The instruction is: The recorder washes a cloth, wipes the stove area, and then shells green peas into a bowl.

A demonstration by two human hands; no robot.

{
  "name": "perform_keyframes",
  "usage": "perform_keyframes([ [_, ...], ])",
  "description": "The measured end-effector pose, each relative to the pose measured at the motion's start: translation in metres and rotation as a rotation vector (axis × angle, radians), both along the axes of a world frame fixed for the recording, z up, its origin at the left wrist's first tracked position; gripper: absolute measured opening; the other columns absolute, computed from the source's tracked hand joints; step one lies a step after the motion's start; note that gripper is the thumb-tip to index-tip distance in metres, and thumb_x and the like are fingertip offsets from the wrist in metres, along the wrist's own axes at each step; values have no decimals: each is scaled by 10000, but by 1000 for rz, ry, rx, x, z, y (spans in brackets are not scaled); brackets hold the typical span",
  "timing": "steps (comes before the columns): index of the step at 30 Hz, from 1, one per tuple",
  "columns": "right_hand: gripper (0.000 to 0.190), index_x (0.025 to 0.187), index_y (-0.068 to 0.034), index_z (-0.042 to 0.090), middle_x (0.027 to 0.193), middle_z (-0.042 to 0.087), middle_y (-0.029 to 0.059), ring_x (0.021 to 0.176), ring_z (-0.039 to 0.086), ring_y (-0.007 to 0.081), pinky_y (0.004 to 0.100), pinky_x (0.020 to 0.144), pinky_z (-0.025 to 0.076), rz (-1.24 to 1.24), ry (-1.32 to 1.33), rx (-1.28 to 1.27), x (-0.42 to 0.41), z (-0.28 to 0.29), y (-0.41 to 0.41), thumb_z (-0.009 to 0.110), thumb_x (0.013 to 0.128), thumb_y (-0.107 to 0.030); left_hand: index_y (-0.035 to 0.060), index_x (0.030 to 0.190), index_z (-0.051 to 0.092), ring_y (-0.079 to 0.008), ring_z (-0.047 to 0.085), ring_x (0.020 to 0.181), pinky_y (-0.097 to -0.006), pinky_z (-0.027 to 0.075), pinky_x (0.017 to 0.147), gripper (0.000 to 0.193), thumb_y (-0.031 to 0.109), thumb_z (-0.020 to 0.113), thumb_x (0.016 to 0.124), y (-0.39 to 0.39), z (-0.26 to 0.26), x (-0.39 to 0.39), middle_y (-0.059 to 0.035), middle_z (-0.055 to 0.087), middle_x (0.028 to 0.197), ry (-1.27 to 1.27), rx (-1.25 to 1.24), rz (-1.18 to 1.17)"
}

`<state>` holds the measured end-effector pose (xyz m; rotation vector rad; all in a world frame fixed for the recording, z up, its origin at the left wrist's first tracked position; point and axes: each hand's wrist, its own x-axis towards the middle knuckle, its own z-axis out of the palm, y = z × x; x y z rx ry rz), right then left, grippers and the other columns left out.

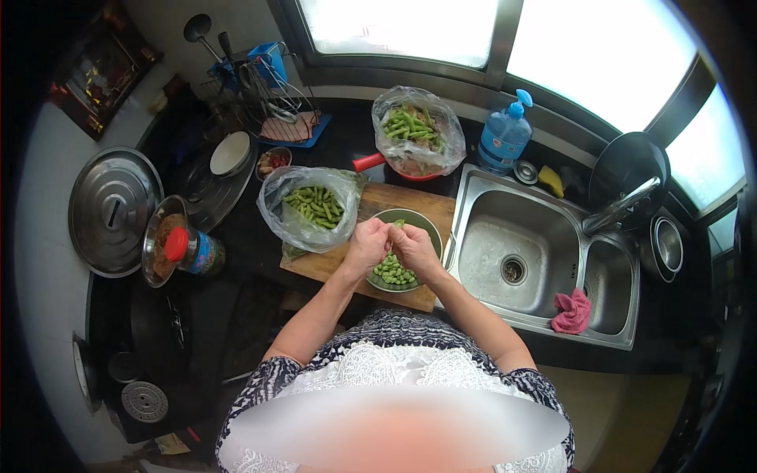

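My left hand (368, 243) and my right hand (414, 245) meet over a metal bowl (437, 239). Pinched between their fingertips is a green bean pod (399, 223), mostly covered by the fingers. Shelled green beans (393, 271) lie in the bowl below my wrists. The bowl stands on a wooden cutting board (322, 264). Left of it, an open clear plastic bag (271, 204) holds whole green pods (314, 207), partly over the board. Behind the board, another plastic bag (454, 142) with green pods or hulls (414, 125) sits in a red-handled pan (369, 162).
To the right is a double steel sink (502, 236) with a pink cloth (572, 311) on its divider. A blue pump bottle (504, 139) stands behind it. A red-lidded jar (198, 251), steel lid (115, 213) and utensil rack (275, 94) are to the left.
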<state>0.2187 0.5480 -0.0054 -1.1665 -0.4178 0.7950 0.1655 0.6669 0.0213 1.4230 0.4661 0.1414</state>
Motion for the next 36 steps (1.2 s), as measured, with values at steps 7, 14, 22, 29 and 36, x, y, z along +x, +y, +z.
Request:
perform_keyframes([
  [7,241,759,-77,570,597,484,-52,469,374,28,179,412,265,-35,-123,-31,-5,3,2,507,921,-243,50,679,518,-48,366,346,-206,252,290,207,128,524,871,3,1,-7,5,477,517,56,-218,77],
  [14,153,754,-40,539,616,494,-22,506,413,56,201,456,320,-57,-139,-193,-5,12,-3,476,852,-138,12,663,557,-53,419,399,-206,325,361,192,128,585,813,-6,-7,0,-13,506,533,-145,436,114],
  [22,152,827,-4,586,760,605,40,763,556,118,252,723,438,15,-370,-207,4,14,-17,460,789,-81,8,784,559,-73,437,399,-200,329,355,54,45,522,772,43,23,-5,-39,537,582,-30,-22,135],
  [29,176,839,19,606,809,639,68,812,588,131,261,783,445,42,-207,-120,6,18,-20,470,839,-94,45,894,556,-155,447,423,-262,348,395,199,59,429,740,102,36,-24,-107,556,676,-439,-681,170],
  [36,161,836,22,584,789,628,75,781,588,134,254,756,453,24,-131,-68,7,10,-17,455,847,-75,79,729,526,-147,485,440,-246,333,336,281,311,516,887,159,34,-20,-60,524,582,-67,-284,462],
])
